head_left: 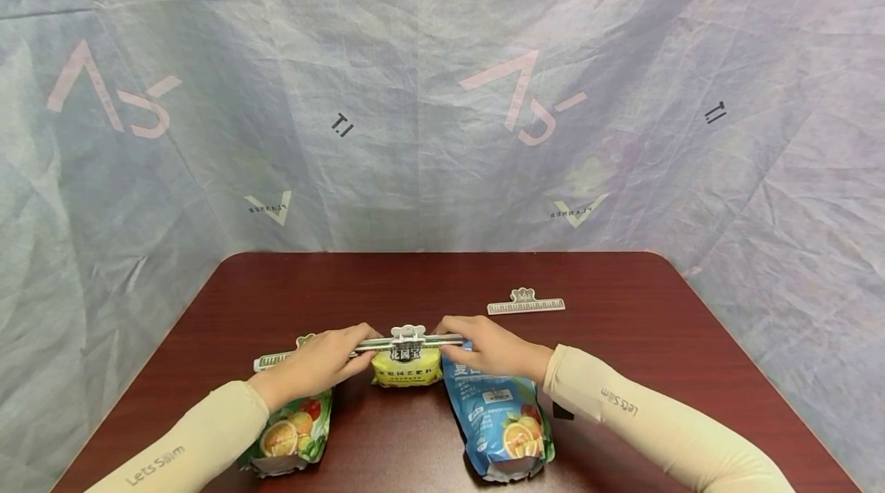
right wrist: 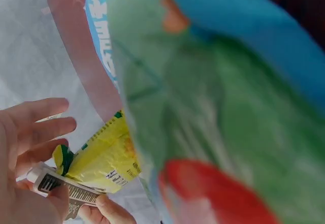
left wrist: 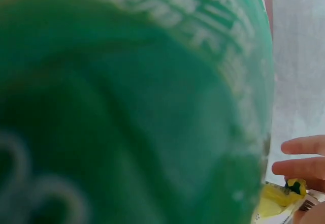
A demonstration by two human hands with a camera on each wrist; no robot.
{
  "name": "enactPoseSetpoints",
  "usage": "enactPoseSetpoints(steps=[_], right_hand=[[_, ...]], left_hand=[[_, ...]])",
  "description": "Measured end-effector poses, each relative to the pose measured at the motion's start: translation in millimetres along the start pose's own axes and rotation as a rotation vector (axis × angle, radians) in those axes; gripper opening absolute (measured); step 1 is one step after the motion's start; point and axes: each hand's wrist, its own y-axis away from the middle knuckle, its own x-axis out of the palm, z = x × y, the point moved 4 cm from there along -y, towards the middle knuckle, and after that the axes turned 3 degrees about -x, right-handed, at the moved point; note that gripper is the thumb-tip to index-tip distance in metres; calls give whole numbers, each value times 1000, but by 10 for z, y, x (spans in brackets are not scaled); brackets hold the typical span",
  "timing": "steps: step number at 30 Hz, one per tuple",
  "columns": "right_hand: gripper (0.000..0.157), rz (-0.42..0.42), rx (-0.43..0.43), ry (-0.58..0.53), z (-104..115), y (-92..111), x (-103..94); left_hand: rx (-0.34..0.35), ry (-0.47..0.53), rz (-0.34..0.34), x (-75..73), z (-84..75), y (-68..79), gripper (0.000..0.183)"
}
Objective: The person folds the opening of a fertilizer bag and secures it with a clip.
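Note:
Both hands are at a long bag clip lying across the top edge of a small yellow pouch. My left hand pinches the clip's left end, while my right hand grips the other end. Seen from the right wrist, the thumb presses the ruler-marked clip, and a green-and-yellow corner of the pouch pokes out beside it. In the left wrist view, a green pouch fills most of the picture and hides much of the left hand's grip.
Under the left forearm lies the green fruit-print pouch, with another clip at its far end. A blue pouch is beneath the right hand. A third clip lies farther back on the dark red table; fabric hangs behind.

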Motion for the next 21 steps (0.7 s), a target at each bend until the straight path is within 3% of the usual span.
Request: enactPoseSetpoints(steps=[6,11,21], right_hand=[[12,29,108,-112,-40,-14,-25],[15,46,210,-176,-26,-35,-66],[20,90,454,-589,-140,-19,23]], left_hand=[[-98,172,75,-4,50,-9,17],[-165,282,83,-13,81,-22,19],[-372,681,158,7,98,-8,29]])
